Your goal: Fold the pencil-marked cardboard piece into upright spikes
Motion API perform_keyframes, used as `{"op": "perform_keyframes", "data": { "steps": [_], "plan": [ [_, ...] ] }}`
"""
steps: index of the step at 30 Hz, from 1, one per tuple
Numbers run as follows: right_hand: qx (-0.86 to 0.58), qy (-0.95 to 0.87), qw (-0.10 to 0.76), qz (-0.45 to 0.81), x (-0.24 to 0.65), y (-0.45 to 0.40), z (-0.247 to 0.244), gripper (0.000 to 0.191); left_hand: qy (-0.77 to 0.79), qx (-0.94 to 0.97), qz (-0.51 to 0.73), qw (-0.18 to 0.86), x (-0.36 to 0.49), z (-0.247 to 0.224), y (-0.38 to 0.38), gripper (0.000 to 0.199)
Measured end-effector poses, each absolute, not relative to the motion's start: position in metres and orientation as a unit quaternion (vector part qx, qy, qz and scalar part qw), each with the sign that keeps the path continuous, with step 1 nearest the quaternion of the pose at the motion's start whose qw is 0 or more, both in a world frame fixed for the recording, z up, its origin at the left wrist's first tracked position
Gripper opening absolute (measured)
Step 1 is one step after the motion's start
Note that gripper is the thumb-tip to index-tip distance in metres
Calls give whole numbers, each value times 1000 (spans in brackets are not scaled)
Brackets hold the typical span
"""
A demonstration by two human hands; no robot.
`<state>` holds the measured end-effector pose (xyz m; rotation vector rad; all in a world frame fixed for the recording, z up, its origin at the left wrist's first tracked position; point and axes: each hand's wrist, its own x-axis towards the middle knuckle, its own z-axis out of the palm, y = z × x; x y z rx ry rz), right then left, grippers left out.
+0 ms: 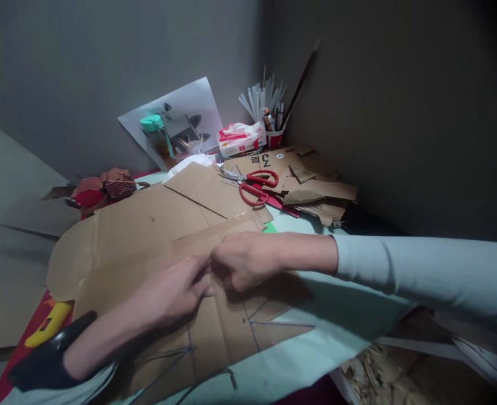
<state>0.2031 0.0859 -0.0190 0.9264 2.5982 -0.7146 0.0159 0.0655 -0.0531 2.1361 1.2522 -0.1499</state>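
Note:
A large brown cardboard sheet (125, 247) with creases and blue pen lines lies across the table. On it my left hand (184, 287) is closed, its fingers curled at the cardboard near a fold. My right hand (246, 259) meets it there, closed like a fist, with the fingertips mostly hidden. Both hands appear to pinch the cardboard at that fold, though the exact grip is covered. Behind my right hand, scissors with red handles (259, 185) rest on more cardboard. A yellow-handled tool (49, 323) lies beside my left forearm, partly covered.
Cardboard scraps (319, 194) pile up at the back right. Along the wall stand a tissue pack (242, 140), a red cup (274, 138) holding strips and pens, and a bottle with a turquoise lid (152, 124). A box of scraps (375, 371) sits below the table's right edge.

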Motion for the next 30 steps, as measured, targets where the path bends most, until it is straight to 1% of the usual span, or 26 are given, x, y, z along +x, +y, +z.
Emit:
{"op": "perform_keyframes", "data": {
  "steps": [2,4,7,10,15,18,20,23,26,28,30],
  "plan": [
    [332,898,146,-250,202,82,-18,13,477,825,-45,300,18,-57,58,20],
    [344,895,140,-246,203,75,-19,12,476,834,-16,278,18,-62,50,24],
    [365,896,115,-224,205,64,-25,18,475,844,27,246,16,-73,40,22],
    [373,902,84,-200,208,59,-32,24,461,857,43,226,11,-81,38,16],
    [358,912,62,-191,210,63,-28,17,430,868,92,229,3,-83,41,13],
    [349,917,56,-183,208,58,-28,15,423,874,124,205,3,-86,36,9],
    [341,924,41,-169,208,51,-35,11,418,879,148,174,5,-91,29,13],
    [333,932,-12,-139,210,40,-55,18,415,883,181,127,8,-95,21,19],
    [333,934,-53,-116,214,36,-69,21,401,891,165,131,2,-90,21,16],
    [323,939,-56,-104,216,38,-73,20,402,895,136,137,-7,-82,24,15],
    [306,946,-52,-92,216,42,-73,22,415,895,114,119,-16,-74,25,19]
  ]
}}
